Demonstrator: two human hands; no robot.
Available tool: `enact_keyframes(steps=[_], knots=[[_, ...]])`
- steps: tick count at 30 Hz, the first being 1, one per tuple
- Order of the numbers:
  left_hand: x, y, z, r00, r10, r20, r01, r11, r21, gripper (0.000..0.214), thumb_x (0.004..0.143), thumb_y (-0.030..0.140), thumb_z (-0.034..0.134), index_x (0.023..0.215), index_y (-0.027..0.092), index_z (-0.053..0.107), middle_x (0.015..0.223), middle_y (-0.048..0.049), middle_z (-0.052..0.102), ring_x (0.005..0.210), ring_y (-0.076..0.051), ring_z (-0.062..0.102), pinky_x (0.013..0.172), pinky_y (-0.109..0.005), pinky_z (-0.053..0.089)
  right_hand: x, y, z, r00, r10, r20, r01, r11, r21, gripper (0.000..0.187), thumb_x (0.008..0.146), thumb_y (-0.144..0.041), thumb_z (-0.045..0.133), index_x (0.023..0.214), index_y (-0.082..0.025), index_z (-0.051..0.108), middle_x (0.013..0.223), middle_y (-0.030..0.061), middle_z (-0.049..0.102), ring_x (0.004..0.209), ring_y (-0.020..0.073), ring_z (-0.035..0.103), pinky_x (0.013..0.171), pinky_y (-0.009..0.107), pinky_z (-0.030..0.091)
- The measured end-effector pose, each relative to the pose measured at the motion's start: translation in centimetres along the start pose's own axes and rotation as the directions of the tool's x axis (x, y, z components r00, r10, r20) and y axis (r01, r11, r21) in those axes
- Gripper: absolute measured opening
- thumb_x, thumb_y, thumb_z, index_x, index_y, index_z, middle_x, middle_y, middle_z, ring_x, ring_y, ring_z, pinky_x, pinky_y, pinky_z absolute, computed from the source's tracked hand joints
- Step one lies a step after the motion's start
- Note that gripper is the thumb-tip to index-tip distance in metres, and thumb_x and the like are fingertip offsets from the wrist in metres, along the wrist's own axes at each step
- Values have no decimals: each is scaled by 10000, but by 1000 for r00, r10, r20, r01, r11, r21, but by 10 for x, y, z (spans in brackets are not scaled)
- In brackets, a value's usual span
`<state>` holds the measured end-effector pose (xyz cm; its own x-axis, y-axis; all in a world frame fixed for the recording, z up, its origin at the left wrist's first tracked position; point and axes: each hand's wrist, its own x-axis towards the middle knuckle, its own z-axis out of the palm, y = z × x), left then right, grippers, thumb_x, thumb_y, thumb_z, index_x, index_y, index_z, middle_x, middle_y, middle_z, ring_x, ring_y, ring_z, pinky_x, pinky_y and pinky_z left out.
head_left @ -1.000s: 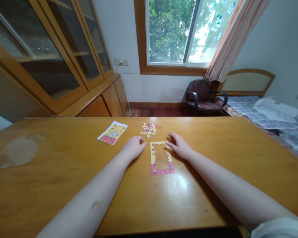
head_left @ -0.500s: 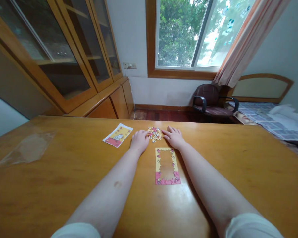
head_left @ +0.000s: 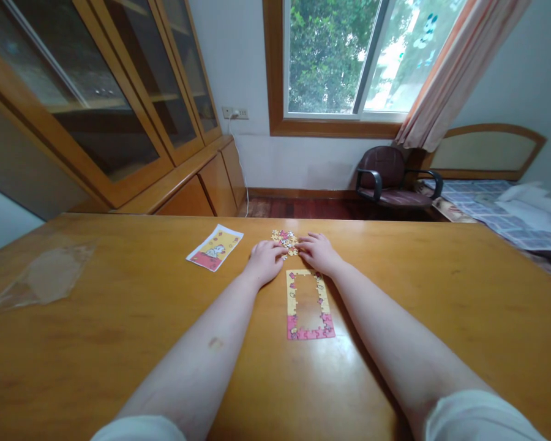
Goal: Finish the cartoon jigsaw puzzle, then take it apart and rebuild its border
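Observation:
A small pile of loose jigsaw puzzle pieces [head_left: 284, 237], yellow, pink and white, lies near the far side of the table. My left hand [head_left: 265, 262] rests at its left and near side, fingers stretched over the closest pieces and touching them. From the right, my right hand [head_left: 319, 252] reaches to the pile with fingers apart, its fingertips at the edge pieces. Neither hand visibly lifts a piece; the fingertips partly cover what is under them. Nearer to me lies the joined puzzle border [head_left: 291, 306], yellow above and pink below, with bare table inside it.
A picture card [head_left: 215, 247] showing a white animal on yellow and pink lies left of my left hand. Further left is a clear plastic bag [head_left: 57, 275] on the wooden table [head_left: 133, 318]. Beyond the far edge stand an office chair [head_left: 383, 171] and a glass-door cabinet [head_left: 165, 153].
My left hand has shifted right and slightly closer to me along the pile, over its near pieces. The fingers of my right hand have moved a little inward. The view has tilted slightly.

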<state>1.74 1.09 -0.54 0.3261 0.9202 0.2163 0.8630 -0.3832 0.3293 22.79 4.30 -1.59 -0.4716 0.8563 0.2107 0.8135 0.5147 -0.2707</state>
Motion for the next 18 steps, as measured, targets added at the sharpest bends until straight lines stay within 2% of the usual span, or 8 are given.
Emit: enact_keyframes(steps=[4, 7, 10, 14, 18], knots=[[2, -3, 2, 1000, -8, 20, 8, 1000, -11, 317, 838, 220, 515, 1080, 273, 713, 1139, -39, 682, 1123, -251, 542, 1016, -424, 401, 2, 3, -4, 1000, 4, -30, -3, 999, 34, 188, 895, -309, 594, 967, -199, 729, 1071, 80, 712, 1083, 227, 571, 1022, 393, 369], [3, -4, 3, 1000, 4, 25, -3, 1000, -15, 311, 838, 224, 515, 1081, 264, 706, 1121, -35, 692, 1092, -247, 561, 999, -417, 412, 2, 3, -7, 999, 38, -37, -37, 999, 19, 168, 897, -270, 588, 921, -186, 732, 1011, 82, 721, 999, 209, 595, 963, 339, 401], [4, -4, 3, 1000, 10, 20, -9, 1000, -25, 292, 844, 238, 519, 1065, 254, 708, 1119, -37, 696, 1077, -249, 570, 986, -418, 420, 1, 2, -8, 997, 55, -50, -55, 998, 8, 192, 904, -293, 582, 946, -182, 734, 1018, 87, 720, 990, 213, 598, 947, 330, 404], [4, -1, 1, 999, -12, 34, 13, 999, -36, 285, 851, 242, 515, 1064, 254, 704, 1124, -36, 699, 1072, -242, 575, 991, -406, 419, 1, 2, -7, 1000, 6, -25, -5, 1000, 27, 255, 893, -362, 613, 1073, -210, 710, 1067, 81, 718, 1033, 219, 597, 961, 346, 388], [4, 2, -2, 998, -35, 47, 36, 999, -25, 309, 839, 244, 526, 1100, 256, 691, 1148, -43, 685, 1095, -246, 560, 1007, -409, 408, 3, 2, -3, 1000, 13, -9, -12, 999, 43, 221, 931, -334, 562, 1030, -222, 725, 1027, 68, 735, 979, 202, 621, 922, 333, 399]])
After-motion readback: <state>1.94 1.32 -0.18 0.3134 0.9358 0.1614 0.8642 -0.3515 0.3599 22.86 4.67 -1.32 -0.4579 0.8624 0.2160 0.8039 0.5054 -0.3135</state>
